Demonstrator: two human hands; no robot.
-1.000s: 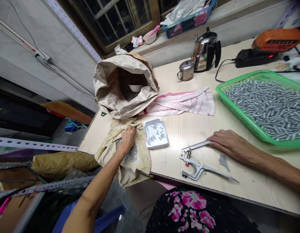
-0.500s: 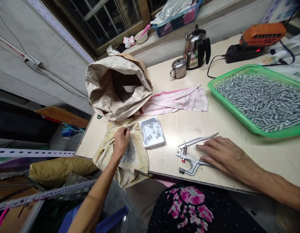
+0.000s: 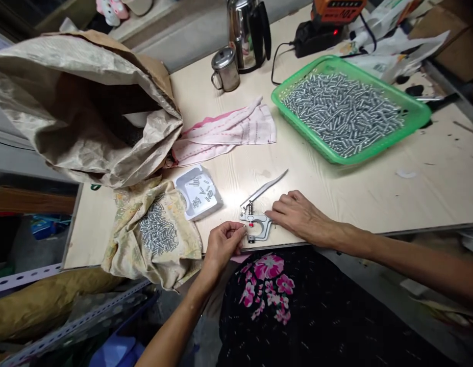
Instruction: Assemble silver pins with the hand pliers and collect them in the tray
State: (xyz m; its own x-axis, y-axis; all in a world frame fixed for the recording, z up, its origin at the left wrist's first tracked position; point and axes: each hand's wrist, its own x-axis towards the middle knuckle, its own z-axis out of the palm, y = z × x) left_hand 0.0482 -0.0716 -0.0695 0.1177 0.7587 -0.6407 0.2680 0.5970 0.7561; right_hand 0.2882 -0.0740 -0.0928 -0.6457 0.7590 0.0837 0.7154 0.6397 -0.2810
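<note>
My left hand is closed in a pinch beside the lower jaw of the hand pliers. Something tiny shows at its fingertips, too small to name. With fingers curled, my right hand covers the pliers' lower handle, while the upper handle stands spread away. A spring and a red tip sit above the jaw gap. Left of the pliers lies a small white tray with several short metal pins. Beyond it, a patterned cloth bears a pile of small metal pieces.
A large paper sack gapes at the left, a white scoop inside. Behind the pliers lie a pink-white towel and a green basket full of metal pins. A steel mug, kettle and charger stand at the back.
My left hand has moved right from the pile on the cloth to the pliers' jaw. My right hand's fingers have curled in over the handle. The view has shifted right.
</note>
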